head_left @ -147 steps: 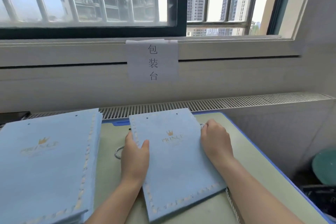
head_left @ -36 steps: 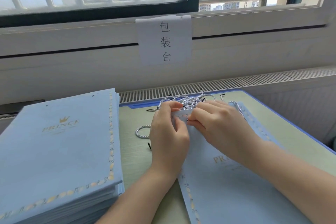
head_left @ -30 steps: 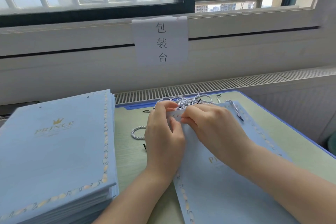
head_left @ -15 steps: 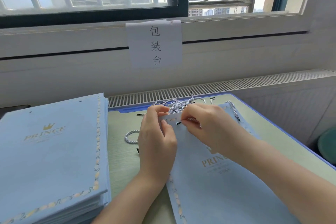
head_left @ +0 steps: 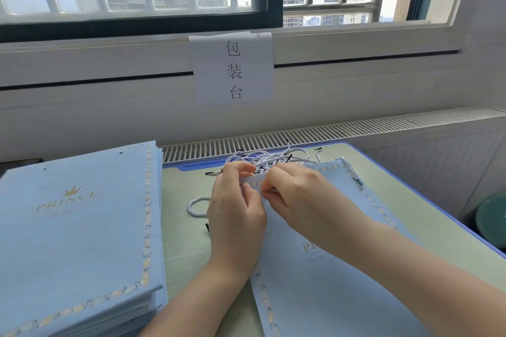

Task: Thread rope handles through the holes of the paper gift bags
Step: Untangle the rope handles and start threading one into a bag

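Where half a second ago a black rope tip showed between the 2 hands, it is now hidden under the fingers. The left hand [head_left: 235,216] pinches the top edge of the flat blue bag [head_left: 328,282], thumb on its face. The right hand [head_left: 298,194] has its fingertips curled tight at the same edge; what they pinch I cannot tell. The bag lies on the green table [head_left: 186,241], its top against the pile of ropes [head_left: 268,159]. A stack of bags [head_left: 76,227] sits left as before.

Both hands, left [head_left: 236,210] and right [head_left: 306,197], meet with fingers curled, pinching.
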